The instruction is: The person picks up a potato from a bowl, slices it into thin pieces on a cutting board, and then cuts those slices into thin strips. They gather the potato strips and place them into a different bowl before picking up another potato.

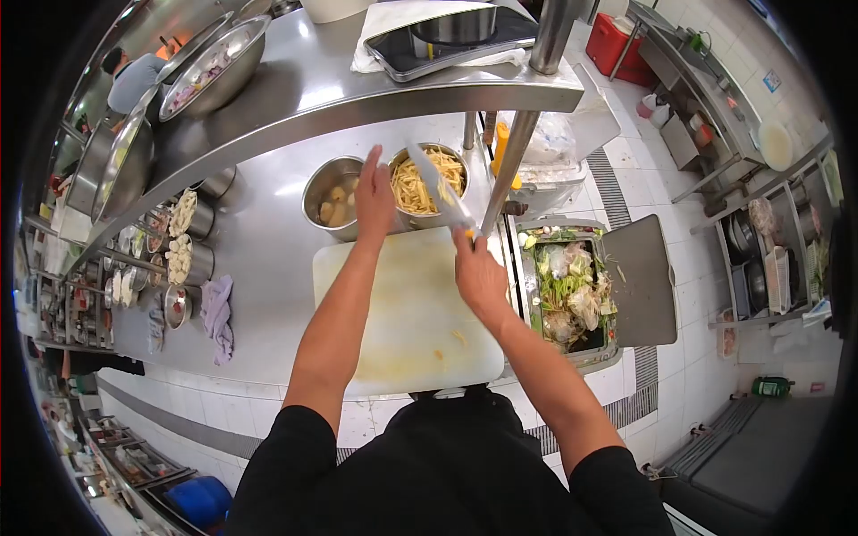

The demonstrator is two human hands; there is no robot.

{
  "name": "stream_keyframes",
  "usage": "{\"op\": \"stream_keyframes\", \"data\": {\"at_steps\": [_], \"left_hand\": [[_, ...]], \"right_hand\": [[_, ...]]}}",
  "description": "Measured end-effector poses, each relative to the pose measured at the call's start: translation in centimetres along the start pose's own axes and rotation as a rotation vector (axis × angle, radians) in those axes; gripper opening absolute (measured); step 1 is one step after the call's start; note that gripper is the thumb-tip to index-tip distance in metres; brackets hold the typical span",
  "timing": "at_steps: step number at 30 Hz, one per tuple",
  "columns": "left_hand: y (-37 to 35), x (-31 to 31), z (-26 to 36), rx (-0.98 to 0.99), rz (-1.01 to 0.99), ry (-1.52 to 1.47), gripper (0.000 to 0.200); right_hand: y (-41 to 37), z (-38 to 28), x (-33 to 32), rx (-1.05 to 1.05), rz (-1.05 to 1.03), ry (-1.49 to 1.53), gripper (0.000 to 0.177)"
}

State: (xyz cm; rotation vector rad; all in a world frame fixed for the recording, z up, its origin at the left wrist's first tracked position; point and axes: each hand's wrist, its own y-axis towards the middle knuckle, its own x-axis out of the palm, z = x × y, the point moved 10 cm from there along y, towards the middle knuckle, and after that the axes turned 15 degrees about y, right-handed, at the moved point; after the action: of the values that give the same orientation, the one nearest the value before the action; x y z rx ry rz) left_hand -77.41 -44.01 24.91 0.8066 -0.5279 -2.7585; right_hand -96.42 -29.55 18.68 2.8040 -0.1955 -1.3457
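From the head view, we are recording our right hand as gripping a knife by its handle, blade tilting up and away over the right-hand pot. Our left hand is hovering wide between the two pots, palm flat, fingers extending, gripping nothing that we are seeing. The pale cut strips are heaping up in the right-hand pot; peeled rounded pieces are sitting in the left-hand pot.

We are noting these risks. The bare blade is standing close to the left hand; a careless swing, or a damp handle turning in the grip, could be causing a cut. Pale bits are clinging to the steel, and a hard shake could be scattering them over the rim. The shelf post is rising near the right-hand pot, so a wide sweep could be striking it. Moisture beneath the cutting board, if present, could be letting it slide.

On materials, we are finding the board smooth, pale and yellow-stained, its corners rounding, with scraps lying near its close edge. The counter is showing dull brushed steel, the pots are curving in thin metal, and a purple cloth is lying crumpled and soft.
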Motion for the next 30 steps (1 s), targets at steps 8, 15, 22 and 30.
{"op": "stream_keyframes", "data": {"at_steps": [8, 15, 22, 30], "left_hand": [[5.5, 0.2, -0.5, 0.095, -0.136, 0.188, 0.035], [10.1, -4.9, -15.0, -0.046, -0.529, 0.844, 0.03], [6.0, -8.8, -8.6, -0.29, 0.191, -0.165, 0.034], [-7.1, -7.1, -5.5, -0.442, 0.1, -0.438, 0.028]], "right_hand": [[-17.9, 3.5, -3.1, -0.095, -0.329, 0.29, 0.047], [-24.4, 9.5, -7.4, 0.242, -0.116, 0.252, 0.041], [-11.8, 3.9, -2.6, 0.322, -0.112, 0.956, 0.044], [2.7, 1.0, 4.0, 0.4, -0.196, 1.499, 0.034]]}}
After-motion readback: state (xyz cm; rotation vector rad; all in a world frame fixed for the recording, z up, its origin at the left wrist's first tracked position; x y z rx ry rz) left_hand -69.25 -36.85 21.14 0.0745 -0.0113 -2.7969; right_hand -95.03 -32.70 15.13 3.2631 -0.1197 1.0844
